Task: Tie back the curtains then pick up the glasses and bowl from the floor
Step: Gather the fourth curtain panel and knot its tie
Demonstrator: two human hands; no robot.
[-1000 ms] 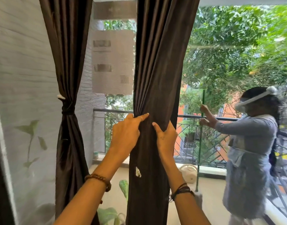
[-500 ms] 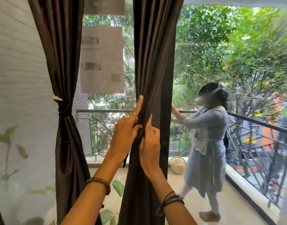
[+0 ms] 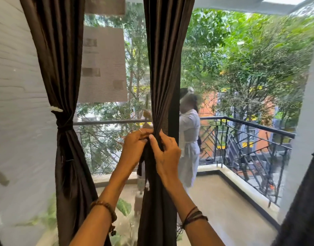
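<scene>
A dark brown curtain [image 3: 163, 71] hangs in the middle of the window, gathered into a narrow bunch at waist height. My left hand [image 3: 134, 148] grips the bunch from the left. My right hand [image 3: 166, 153] pinches it from the right, fingers curled on the folds. A dark strap [image 3: 140, 166] hangs below my left hand. The left curtain [image 3: 63, 157] is tied back with a dark band [image 3: 64, 124] by a white wall hook [image 3: 55, 109]. Glasses and bowl are out of view.
Behind the glass a person in a pale dress [image 3: 189, 139] stands on the balcony by the black railing [image 3: 250, 132]. Green plant leaves [image 3: 124, 206] show low behind the curtain. A white wall [image 3: 15, 103] is at left, another dark curtain edge [image 3: 303, 201] at right.
My hands have squeezed the middle curtain into a tighter bunch, fingers now curled round it. The view swung right. The person outside moved left, partly behind the curtain.
</scene>
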